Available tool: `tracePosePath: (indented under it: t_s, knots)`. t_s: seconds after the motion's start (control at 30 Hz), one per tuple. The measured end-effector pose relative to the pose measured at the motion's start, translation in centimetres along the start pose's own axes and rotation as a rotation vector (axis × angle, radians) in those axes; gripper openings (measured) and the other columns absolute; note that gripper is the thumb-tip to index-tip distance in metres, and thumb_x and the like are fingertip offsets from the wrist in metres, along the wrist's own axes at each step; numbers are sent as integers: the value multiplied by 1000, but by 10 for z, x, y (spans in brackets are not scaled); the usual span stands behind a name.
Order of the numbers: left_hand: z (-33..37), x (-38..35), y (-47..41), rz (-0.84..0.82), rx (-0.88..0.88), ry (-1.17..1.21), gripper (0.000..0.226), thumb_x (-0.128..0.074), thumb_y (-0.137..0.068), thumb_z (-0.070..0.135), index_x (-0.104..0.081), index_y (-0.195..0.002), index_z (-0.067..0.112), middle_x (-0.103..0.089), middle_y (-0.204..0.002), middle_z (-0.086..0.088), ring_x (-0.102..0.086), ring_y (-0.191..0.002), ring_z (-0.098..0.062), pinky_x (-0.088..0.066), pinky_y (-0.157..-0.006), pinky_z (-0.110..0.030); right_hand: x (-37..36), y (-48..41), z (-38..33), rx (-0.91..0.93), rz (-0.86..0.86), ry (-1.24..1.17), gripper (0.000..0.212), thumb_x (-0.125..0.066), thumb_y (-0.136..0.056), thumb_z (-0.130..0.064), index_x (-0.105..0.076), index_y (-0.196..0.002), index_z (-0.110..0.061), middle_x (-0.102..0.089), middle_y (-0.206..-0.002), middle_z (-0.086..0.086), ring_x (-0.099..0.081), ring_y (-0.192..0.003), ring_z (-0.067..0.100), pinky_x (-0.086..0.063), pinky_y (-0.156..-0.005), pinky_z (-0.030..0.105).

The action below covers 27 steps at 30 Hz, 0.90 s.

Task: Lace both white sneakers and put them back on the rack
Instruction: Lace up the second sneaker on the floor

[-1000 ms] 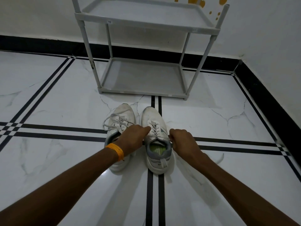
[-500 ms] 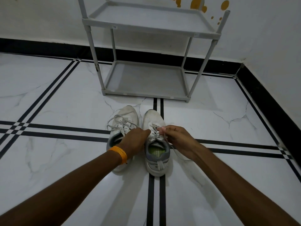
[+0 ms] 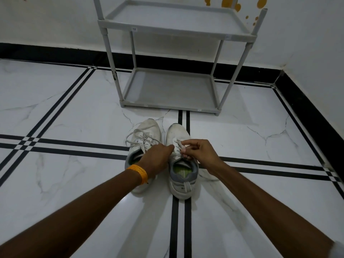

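Observation:
Two white sneakers stand side by side on the floor, toes toward the rack. The left sneaker [image 3: 147,135] has a loose lace looping over its top. The right sneaker [image 3: 181,175] shows a grey collar and green insole. My left hand [image 3: 157,159], with an orange band at the wrist, lies across the gap between the shoes, fingers closed at the right sneaker's lace. My right hand [image 3: 200,153] pinches that lace [image 3: 178,146] over the tongue. The grey two-shelf rack [image 3: 167,107] stands just beyond the shoes, both shelves bare.
White marble floor [image 3: 74,112] with black stripe lines. A white wall with a black skirting [image 3: 307,108] runs behind the rack and along the right side, forming a corner at the far right.
My right hand has moved from beside the right sneaker inward onto its lace and pinched it. The left hand stays in place. The view has tilted up a little.

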<state>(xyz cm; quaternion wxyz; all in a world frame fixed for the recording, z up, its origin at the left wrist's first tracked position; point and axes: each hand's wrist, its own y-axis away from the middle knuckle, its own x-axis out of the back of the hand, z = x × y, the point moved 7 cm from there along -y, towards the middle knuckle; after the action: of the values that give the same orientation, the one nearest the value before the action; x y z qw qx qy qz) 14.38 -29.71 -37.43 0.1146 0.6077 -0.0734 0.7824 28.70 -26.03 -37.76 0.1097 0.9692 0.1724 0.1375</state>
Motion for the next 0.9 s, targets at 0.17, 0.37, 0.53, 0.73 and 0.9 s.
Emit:
tracePosePath:
  t_s: [0.17, 0.37, 0.53, 0.73, 0.9]
  knots:
    - [-7, 18, -4, 64, 110, 65, 18, -57, -89, 20, -67, -89, 6, -70, -84, -17, -64, -81, -34, -47, -66, -34, 3, 3, -8, 80, 30, 130, 34, -77, -79, -7, -70, -111, -14, -76, -78, 15, -74, -70, 20, -55, -63, 13]
    - [-16, 17, -5, -10, 251, 808, 23, -61, -89, 30, -76, -82, 14, -74, -97, -2, -67, -95, -18, -52, -90, -39, 2, -3, -6, 98, 59, 198, 34, -76, -81, -16, -69, -114, -14, -75, -74, 8, -74, -66, 20, -59, -66, 18]
    - [-1, 8, 7, 15, 348, 1260, 27, -60, -92, 30, -74, -99, 7, -74, -105, -4, -66, -104, -14, -53, -75, -19, 2, -2, -7, 116, 69, 188, 34, -74, -82, -19, -68, -116, -13, -75, -74, 12, -72, -63, 21, -59, -60, 19]
    - [1, 3, 5, 149, 335, 1324, 22, -60, -93, 23, -73, -104, 10, -75, -105, -3, -68, -102, -12, -55, -85, -30, 4, -2, -4, 109, -23, 172, 41, -77, -80, -13, -66, -119, -18, -77, -80, 10, -75, -71, 20, -59, -70, 21]
    - [5, 23, -4, 369, 245, 697, 17, -65, -89, 20, -76, -102, 17, -77, -95, -1, -70, -86, -11, -56, -84, -28, 4, -4, -6, 141, -65, 229, 44, -77, -79, -9, -65, -121, -17, -77, -81, 9, -75, -73, 17, -60, -76, 25]
